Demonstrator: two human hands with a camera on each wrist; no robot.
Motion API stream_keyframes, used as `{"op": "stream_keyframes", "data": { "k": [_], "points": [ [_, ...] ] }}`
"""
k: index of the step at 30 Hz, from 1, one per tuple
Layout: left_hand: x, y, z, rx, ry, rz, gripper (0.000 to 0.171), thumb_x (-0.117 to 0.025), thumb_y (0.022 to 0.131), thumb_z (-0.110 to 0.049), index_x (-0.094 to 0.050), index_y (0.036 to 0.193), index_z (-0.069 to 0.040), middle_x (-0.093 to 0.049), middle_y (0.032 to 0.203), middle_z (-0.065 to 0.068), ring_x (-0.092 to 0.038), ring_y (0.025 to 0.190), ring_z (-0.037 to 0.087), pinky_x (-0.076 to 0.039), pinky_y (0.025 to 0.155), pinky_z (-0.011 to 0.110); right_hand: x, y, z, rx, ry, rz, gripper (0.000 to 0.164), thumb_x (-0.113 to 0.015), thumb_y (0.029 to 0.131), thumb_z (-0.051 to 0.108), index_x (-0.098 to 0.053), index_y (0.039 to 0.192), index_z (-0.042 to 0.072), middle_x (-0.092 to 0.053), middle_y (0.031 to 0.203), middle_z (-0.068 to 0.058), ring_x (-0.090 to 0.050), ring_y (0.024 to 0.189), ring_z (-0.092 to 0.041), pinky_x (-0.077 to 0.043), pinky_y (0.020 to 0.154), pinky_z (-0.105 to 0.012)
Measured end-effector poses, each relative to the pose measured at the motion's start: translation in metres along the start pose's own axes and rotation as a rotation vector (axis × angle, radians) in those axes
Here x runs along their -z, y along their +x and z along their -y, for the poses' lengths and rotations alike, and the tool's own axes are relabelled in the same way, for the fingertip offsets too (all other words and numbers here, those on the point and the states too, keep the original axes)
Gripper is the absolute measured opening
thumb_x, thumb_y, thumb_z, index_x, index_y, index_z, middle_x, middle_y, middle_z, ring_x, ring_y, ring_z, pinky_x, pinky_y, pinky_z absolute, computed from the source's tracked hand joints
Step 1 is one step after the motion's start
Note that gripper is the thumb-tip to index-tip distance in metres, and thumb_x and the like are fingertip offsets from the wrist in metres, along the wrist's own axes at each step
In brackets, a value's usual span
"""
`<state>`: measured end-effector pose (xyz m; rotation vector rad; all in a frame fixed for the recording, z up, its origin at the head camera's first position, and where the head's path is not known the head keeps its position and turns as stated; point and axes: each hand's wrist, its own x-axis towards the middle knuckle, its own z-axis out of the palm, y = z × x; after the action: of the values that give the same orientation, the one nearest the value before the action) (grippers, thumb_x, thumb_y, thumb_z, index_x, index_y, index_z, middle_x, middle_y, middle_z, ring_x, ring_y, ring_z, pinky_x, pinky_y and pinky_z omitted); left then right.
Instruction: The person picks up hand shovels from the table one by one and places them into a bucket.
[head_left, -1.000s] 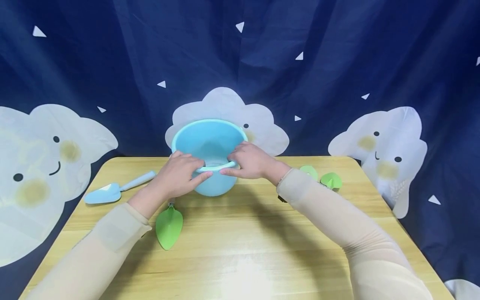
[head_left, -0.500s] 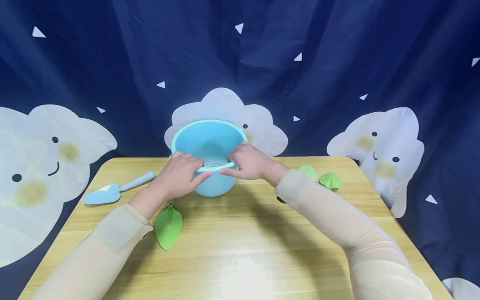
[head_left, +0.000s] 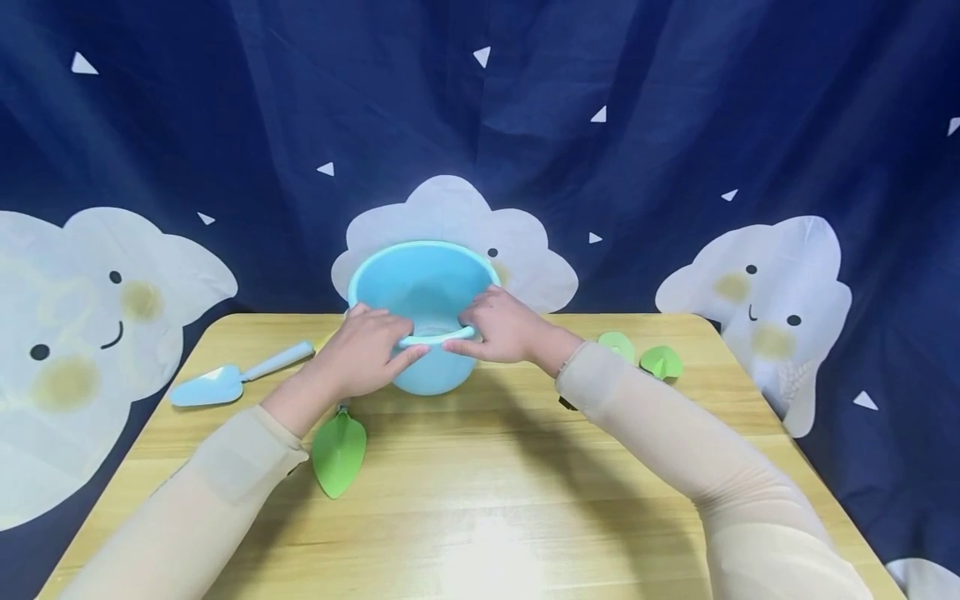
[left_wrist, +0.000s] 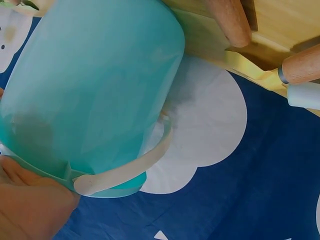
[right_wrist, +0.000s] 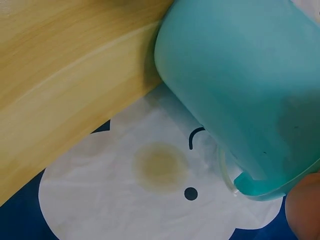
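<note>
A light blue bucket (head_left: pixel 431 375) is at the far edge of the table, its mouth facing up and toward me. My left hand (head_left: pixel 363 350) grips the near rim on the left, fingers over it and thumb outside. On the right of the same rim, my right hand (head_left: pixel 504 325) holds it the same way. A pale carrying handle (left_wrist: pixel 127 172) hangs at the bucket's far side in the left wrist view. In the right wrist view the smooth outer wall of the bucket (right_wrist: pixel 235 80) fills the upper right.
Left of the bucket lies a blue trowel (head_left: pixel 210 387), with a green trowel (head_left: pixel 340 454) nearer me, partly behind my left arm. Two green tool heads, one round and flat (head_left: pixel 617 343) and one pointed (head_left: pixel 662 362), lie beyond my right forearm. A dark blue curtain (head_left: pixel 540 167) hangs behind the table.
</note>
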<state>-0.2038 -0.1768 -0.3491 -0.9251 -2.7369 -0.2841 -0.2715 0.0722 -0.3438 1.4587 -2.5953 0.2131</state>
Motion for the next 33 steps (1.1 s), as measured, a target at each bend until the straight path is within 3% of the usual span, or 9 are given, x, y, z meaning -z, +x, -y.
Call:
{"op": "stream_keyframes", "data": {
  "k": [7,13,21,28,33],
  "points": [
    [-0.001,0.001,-0.003,-0.008,-0.006,-0.001,0.04,-0.051,0.101,-0.048,-0.047,0.075,-0.019,-0.042,0.064,-0.006,-0.042,0.067,0.017,-0.029,0.077,0.039,0.001,-0.005,0.001,-0.003,0.01,-0.002,0.053,-0.046,0.095,0.06,-0.042,0.064,0.018,-0.039,0.058,0.005,-0.038,0.059,-0.016,-0.035,0.077,-0.038],
    [-0.001,0.002,-0.006,-0.017,-0.009,0.0,0.041,-0.05,0.102,-0.049,-0.047,0.074,-0.019,-0.041,0.064,-0.006,-0.041,0.066,0.017,-0.029,0.076,0.038,0.002,-0.01,0.002,-0.007,0.002,-0.013,0.07,-0.021,0.092,0.079,-0.042,0.064,0.017,-0.039,0.058,0.005,-0.037,0.058,-0.016,-0.035,0.076,-0.037],
    [-0.001,0.002,-0.01,-0.018,-0.01,0.012,0.041,-0.049,0.102,-0.05,-0.047,0.075,-0.02,-0.042,0.065,-0.006,-0.041,0.066,0.017,-0.028,0.077,0.038,0.003,-0.014,0.002,-0.02,-0.009,-0.009,0.053,-0.048,0.094,0.061,-0.043,0.064,0.017,-0.04,0.058,0.004,-0.038,0.059,-0.017,-0.035,0.077,-0.037],
    [-0.002,0.005,-0.014,-0.029,0.0,0.014,0.041,-0.049,0.102,-0.05,-0.046,0.075,-0.019,-0.041,0.065,-0.007,-0.041,0.066,0.016,-0.029,0.076,0.038,0.005,-0.02,0.003,-0.014,-0.016,-0.017,0.053,-0.047,0.094,0.06,-0.042,0.064,0.017,-0.039,0.058,0.004,-0.038,0.059,-0.017,-0.036,0.077,-0.038],
    [-0.002,0.005,-0.019,-0.038,-0.003,0.016,0.04,-0.049,0.102,-0.049,-0.046,0.075,-0.019,-0.041,0.065,-0.007,-0.041,0.066,0.016,-0.029,0.076,0.039,0.005,-0.026,0.004,-0.005,-0.012,-0.044,0.064,-0.03,0.094,0.073,-0.042,0.064,0.017,-0.039,0.058,0.005,-0.038,0.059,-0.017,-0.037,0.077,-0.039]
  ]
}}
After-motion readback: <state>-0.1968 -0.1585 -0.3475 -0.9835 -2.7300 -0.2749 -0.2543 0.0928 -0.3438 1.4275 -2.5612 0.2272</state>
